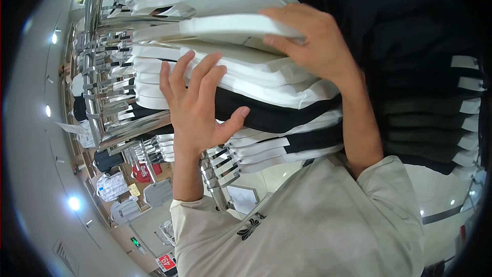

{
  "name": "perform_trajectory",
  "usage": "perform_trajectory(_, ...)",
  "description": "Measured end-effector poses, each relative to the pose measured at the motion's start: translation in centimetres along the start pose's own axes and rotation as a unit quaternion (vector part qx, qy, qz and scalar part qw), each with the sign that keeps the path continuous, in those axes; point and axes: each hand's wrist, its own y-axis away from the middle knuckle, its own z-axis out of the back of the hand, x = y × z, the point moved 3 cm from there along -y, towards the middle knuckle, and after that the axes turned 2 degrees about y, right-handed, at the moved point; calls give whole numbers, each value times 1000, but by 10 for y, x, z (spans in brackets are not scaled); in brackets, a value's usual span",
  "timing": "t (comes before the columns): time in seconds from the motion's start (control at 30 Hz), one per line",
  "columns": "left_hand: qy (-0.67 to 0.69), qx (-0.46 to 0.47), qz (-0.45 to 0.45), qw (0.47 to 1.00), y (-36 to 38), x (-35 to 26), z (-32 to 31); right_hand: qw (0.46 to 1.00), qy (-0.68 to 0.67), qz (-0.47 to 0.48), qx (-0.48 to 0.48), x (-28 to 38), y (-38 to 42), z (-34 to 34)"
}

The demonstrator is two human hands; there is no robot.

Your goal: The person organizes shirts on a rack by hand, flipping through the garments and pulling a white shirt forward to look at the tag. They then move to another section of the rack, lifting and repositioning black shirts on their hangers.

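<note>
Two hands sort through hanging shirts [246,80] on a rail [133,128] — the left hand [197,108] lies spread against a black one [277,115], while the right hand [315,39] curls over a white one's [230,25] edge.

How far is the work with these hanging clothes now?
Nothing looks clearly finished. In hand: the left hand presses the black garment, the right hand grips a white garment above it. Left: the dark garments at the right hang untouched.
</note>
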Motion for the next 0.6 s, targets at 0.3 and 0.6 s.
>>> perform_trajectory(0.3,-48,0,8,999,3,2,-6,960,-138,-52,240,27,15,-6)
perform_trajectory(0.6,-72,69,35,994,-7,-5,0,943,-173,-40,280,23,11,0)
